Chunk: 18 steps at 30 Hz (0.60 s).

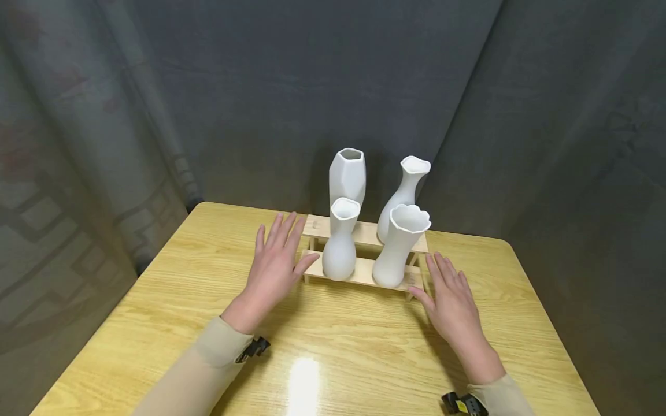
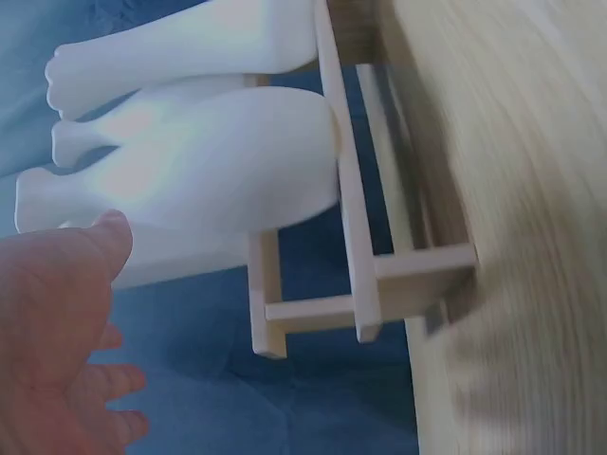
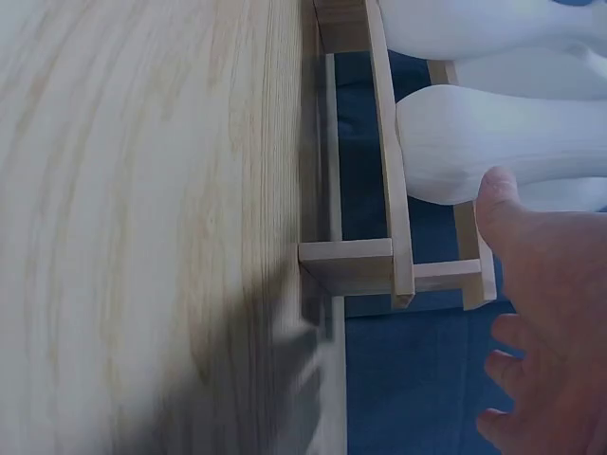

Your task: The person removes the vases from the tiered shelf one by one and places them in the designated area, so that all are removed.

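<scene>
A two-tier wooden rack (image 1: 364,269) bears several white vases. On its lower tier stand a round-bellied vase (image 1: 339,254) at the left and a scallop-rimmed vase (image 1: 392,260) at the right. Behind them, on the upper tier, are a faceted vase (image 1: 347,176) and a slim-necked vase (image 1: 393,202). My left hand (image 1: 276,263) is spread beside the rack's left end, its thumb pointing toward the round-bellied vase. At the right end, my right hand (image 1: 454,300) has its fingers extended, the thumb close to the lower tier. Neither hand holds anything.
The rack stands on a light wooden table (image 1: 333,335) near its back edge. Dark grey curtains (image 1: 312,86) hang behind the table and on both sides. Black devices (image 1: 254,349) are strapped at both sleeve cuffs.
</scene>
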Motion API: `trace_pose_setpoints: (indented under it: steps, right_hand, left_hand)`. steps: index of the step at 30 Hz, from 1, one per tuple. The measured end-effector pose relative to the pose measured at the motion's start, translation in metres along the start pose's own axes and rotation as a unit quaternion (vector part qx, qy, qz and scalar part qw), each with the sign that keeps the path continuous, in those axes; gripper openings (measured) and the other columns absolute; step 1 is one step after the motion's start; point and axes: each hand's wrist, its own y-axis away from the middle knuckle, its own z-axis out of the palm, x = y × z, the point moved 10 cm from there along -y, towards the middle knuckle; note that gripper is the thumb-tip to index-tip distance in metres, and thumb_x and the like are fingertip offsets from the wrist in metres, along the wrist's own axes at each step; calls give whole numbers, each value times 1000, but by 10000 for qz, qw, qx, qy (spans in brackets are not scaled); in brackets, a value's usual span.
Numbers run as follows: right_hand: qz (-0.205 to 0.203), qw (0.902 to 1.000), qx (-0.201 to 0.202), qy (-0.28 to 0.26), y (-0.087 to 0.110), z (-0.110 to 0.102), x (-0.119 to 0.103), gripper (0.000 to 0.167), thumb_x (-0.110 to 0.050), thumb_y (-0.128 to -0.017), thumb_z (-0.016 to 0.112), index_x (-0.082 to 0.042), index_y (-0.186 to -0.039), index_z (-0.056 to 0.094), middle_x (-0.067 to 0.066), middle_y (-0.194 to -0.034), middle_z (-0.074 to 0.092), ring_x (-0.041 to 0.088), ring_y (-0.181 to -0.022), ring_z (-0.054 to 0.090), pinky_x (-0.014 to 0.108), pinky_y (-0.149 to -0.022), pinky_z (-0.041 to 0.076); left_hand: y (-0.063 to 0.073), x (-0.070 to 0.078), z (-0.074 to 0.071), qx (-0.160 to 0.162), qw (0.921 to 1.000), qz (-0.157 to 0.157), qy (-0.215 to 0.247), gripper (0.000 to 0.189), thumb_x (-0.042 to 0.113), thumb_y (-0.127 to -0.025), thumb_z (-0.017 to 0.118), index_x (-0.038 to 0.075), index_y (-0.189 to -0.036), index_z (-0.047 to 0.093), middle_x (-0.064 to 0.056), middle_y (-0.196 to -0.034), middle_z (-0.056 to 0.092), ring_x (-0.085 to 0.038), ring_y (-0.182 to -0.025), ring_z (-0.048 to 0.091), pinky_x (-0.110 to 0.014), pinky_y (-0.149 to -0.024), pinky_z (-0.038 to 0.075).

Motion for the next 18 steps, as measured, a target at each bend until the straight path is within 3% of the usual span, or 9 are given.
trace_pose_setpoints:
  steps: [6,18]
  right_hand:
    - [26,9999,105,-92,-1,1,2,85,-45,-109,70,-3,-173,33,30,-175,28,52,-162,23,66,-132,13]
    - [113,9994,259,-195,-3,3,7,81,-41,-107,74,-3,-169,40,29,-172,35,52,-159,30,65,-131,17]
  left_hand:
    - [-3,11,-3,53,9994,12,353,84,48,-109,70,7,-173,34,-18,-179,29,-39,-168,14,-66,-133,5]
    - [-10,36,-14,513,9938,313,934,82,38,-105,78,5,-170,39,-22,-171,41,-41,-164,27,-62,-134,12]
